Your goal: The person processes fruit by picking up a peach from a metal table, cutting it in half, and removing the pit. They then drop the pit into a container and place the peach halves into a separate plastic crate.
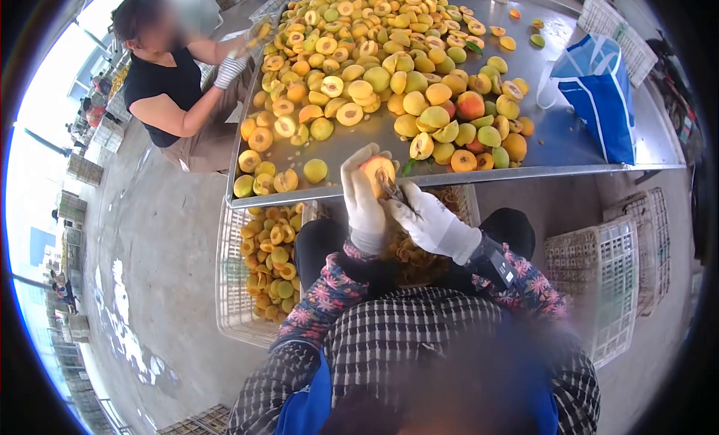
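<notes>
My left hand (pixel 362 199), in a white glove, grips a yellow-orange peach (pixel 377 173) with a reddish edge, its cut face turned toward my right. In my gloved right hand (pixel 440 227) is a small dark metal tool (pixel 396 194); its tip meets the cut side of the peach, and its exact kind is hard to make out. Both hands are above my lap, just off the near edge of the metal table (pixel 479 174). Beyond them lies a big heap of peaches (pixel 389 68), many halved and some whole.
A crate (pixel 228 285) of peach halves (pixel 271 259) stands at my left knee. Between my knees are peach pieces (pixel 419 261). White crates (pixel 599 270) stand at right. A blue bag (pixel 595 98) sits on the table. Another person (pixel 168 98) in gloves works at the left side.
</notes>
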`<action>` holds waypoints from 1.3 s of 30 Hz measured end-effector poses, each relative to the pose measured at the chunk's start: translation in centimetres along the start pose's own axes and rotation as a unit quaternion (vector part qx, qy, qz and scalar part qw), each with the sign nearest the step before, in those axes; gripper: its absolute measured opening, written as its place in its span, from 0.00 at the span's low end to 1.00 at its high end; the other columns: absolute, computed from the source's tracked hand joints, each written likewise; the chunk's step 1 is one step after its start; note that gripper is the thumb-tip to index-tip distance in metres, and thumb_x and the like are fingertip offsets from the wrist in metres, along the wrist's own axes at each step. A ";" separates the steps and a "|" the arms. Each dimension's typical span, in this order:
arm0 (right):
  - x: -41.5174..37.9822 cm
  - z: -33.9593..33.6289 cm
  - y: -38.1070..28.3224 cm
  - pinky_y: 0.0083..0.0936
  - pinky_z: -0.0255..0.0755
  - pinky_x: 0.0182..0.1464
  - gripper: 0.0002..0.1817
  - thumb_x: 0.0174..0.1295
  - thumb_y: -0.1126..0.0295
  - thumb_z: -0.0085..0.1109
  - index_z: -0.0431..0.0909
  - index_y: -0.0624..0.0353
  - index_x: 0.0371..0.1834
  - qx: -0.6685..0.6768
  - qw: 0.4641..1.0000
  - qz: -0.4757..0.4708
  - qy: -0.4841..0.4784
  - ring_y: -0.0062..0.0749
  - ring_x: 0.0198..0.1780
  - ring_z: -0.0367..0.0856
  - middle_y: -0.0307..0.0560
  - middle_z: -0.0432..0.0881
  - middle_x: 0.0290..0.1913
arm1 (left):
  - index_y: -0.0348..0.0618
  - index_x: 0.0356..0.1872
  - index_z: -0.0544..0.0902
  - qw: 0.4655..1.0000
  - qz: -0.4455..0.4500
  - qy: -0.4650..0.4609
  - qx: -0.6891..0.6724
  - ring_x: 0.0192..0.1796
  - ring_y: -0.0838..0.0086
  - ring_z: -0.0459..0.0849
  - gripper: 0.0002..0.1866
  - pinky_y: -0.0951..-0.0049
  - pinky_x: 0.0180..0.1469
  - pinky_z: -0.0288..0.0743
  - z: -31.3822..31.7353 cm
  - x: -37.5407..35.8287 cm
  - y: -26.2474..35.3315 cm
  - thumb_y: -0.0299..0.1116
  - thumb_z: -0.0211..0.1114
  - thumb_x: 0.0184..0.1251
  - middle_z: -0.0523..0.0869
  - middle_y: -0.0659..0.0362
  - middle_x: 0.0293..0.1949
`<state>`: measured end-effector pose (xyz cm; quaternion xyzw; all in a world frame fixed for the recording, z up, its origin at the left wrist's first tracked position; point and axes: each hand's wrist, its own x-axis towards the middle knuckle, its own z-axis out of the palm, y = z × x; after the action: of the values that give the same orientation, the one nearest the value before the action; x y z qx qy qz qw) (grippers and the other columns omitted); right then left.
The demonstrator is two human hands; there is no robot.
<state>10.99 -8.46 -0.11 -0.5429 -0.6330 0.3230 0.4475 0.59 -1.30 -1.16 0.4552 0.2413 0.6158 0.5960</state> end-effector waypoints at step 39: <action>-8.8 0.3 7.7 0.45 0.72 0.45 0.25 0.69 0.59 0.53 0.64 0.62 0.63 -0.076 0.951 0.258 -0.155 0.62 0.45 0.81 0.66 0.81 0.38 | 0.42 0.57 0.78 0.745 0.112 -0.356 0.553 0.59 0.53 0.78 0.20 0.61 0.62 0.70 -3.9 9.5 -1.6 0.34 0.59 0.64 0.81 0.48 0.57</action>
<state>13.89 -15.50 -9.01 -0.6634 -0.5557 0.4584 0.2026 -0.69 9.04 -1.73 0.9148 0.2570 0.2305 0.2095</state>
